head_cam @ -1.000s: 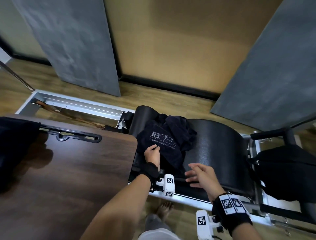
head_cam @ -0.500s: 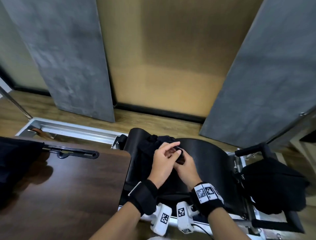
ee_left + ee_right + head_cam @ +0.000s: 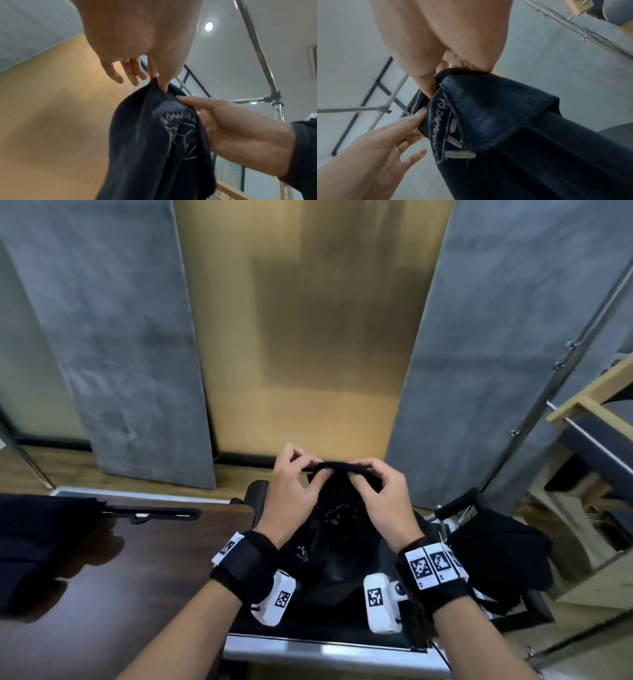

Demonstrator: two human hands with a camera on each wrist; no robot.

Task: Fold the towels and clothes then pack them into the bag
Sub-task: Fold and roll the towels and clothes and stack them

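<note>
A dark navy towel with white stitched lettering hangs in the air above the black curved pad. My left hand pinches its top hem between thumb and forefinger, the other fingers spread loose. My right hand pinches the same hem just to the right. In the left wrist view the towel droops from my left hand, with the right hand alongside. In the right wrist view the towel shows a folded corner under my right hand. A black bag sits to the right.
A dark wooden tabletop lies at the left with dark cloth on its far left end. Grey panels lean on the wall behind. A metal rod and a wooden frame stand at the right.
Both hands came together on the towel and lifted it off the black pad. A second ago the left hand lay on it and the right hand hovered open beside it.
</note>
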